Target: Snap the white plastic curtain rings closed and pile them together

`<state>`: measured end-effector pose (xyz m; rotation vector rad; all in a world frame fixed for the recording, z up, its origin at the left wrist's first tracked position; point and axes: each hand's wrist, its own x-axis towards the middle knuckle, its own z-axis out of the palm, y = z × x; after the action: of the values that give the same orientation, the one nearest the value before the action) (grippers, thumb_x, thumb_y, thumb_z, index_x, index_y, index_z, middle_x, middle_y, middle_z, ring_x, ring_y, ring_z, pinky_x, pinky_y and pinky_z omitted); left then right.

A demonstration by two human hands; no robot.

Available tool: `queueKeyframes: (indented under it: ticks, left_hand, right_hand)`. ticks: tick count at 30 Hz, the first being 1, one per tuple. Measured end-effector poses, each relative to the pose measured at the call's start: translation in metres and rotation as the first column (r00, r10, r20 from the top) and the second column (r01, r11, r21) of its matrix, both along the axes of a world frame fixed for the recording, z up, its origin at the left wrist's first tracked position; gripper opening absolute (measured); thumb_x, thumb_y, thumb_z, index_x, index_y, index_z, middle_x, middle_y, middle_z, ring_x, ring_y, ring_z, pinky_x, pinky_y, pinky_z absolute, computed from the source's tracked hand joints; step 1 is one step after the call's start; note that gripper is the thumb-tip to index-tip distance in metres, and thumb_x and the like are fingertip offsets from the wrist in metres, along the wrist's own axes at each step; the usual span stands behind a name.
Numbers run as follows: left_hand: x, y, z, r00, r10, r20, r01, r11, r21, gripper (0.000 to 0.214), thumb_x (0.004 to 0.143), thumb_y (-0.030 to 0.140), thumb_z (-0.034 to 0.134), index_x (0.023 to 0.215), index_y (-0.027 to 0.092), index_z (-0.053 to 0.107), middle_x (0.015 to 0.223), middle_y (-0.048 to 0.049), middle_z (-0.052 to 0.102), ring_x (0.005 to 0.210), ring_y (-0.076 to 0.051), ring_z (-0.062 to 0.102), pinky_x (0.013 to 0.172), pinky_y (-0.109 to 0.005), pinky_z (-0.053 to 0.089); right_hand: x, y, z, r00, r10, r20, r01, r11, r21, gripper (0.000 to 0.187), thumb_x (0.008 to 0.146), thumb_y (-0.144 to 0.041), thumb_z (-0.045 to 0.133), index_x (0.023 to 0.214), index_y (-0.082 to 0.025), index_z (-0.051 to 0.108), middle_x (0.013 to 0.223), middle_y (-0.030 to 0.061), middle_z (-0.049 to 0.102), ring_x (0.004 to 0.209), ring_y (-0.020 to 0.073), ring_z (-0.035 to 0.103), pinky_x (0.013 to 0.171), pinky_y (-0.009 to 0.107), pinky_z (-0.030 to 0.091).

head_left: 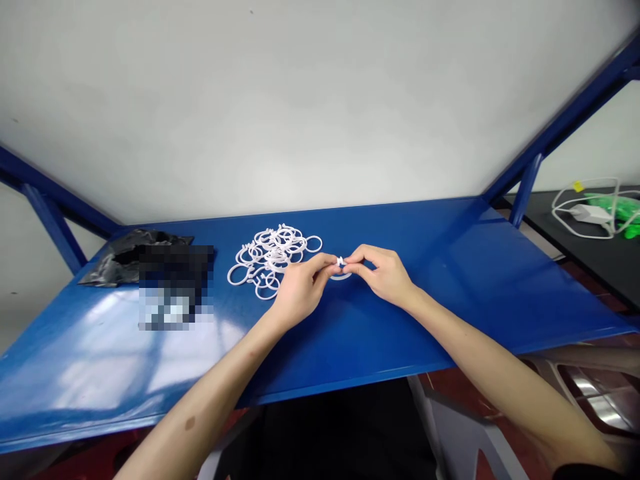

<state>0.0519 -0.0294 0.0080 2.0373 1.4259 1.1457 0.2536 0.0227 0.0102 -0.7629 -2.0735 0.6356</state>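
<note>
A patch [175,287] on the left of the table [450,267] is blurred out, so what lies there cannot be read. Behind it sits a black bag [125,257], partly covered by the blur. The ring [341,275] between the two hands is mostly hidden by the fingertips; only a small white clasp part at the top & a thin arc below show. Whether the ring's clasp is closed or not, I cannot tell. Both forearms are cut off at the bottom edge.

The left hand [297,290] is nearly closed, thumb & forefinger pinched on the ring from the left side. The right hand [383,273] is pinched the same way on the ring from the right side, other fingers curled in. The fingertips of both hands almost meet at the clasp.

The ring is held just above the table, near the middle, w/ its lower arc close to the surface. Just left of it lies a pile [270,257] of same white rings, tangled, touching the left hand's knuckles. At far right, on a dark table, a white cable [585,210] & something green, too small to make out.
</note>
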Motion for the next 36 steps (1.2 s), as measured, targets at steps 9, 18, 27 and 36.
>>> queueKeyframes:
  ticks: [9,18,27,36]
  left_hand:
    - [0.003,-0.003,-0.009,0.997,-0.018,-0.077,0.021,0.999,0.03,0.012,0.094,0.019,0.057,0.086,0.024,0.064,0.066,0.0057,0.07,0.049,-0.009,0.057,0.055,-0.022,0.041]
    - [-0.007,0.009,-0.008,0.947,0.066,-0.313,-0.013,0.985,0.171,0.018,0.101,0.034,0.056,0.101,0.023,0.07,0.091,-0.0035,0.076,0.083,-0.019,0.068,0.077,-0.031,0.051]
    - [-0.057,0.041,-0.024,0.682,0.535,-0.499,-0.476,0.842,0.253,0.028,0.095,0.031,0.055,0.11,0.016,0.074,0.126,-0.0146,0.071,0.117,-0.04,0.052,0.091,-0.052,0.044]
    - [-0.061,0.038,-0.022,0.702,0.581,-0.412,-0.438,0.808,0.394,0.016,0.094,0.03,0.063,0.092,0.025,0.078,0.113,-0.01,0.075,0.109,-0.035,0.053,0.086,-0.049,0.041]
  right_hand:
    - [0.005,-0.002,-0.004,0.97,0.148,0.19,-0.188,0.96,0.209,0.022,0.105,-0.03,0.054,0.091,-0.021,0.067,0.086,0.0048,0.073,0.08,0.0184,0.065,0.074,0.032,0.054]
    - [0.004,0.012,-0.01,0.971,0.02,0.237,-0.088,0.956,0.281,0.017,0.104,-0.027,0.055,0.096,-0.02,0.068,0.092,0.0057,0.075,0.085,0.0194,0.064,0.077,0.033,0.053]
    - [0.048,0.053,-0.011,0.687,-0.498,0.53,0.433,0.865,0.252,0.02,0.101,-0.028,0.055,0.103,-0.021,0.074,0.102,0.0115,0.072,0.102,0.0313,0.057,0.079,0.042,0.053]
    - [0.045,0.048,-0.011,0.648,-0.541,0.536,0.46,0.839,0.291,0.032,0.1,-0.033,0.056,0.118,-0.013,0.073,0.117,0.0187,0.068,0.121,0.0394,0.049,0.097,0.052,0.052]
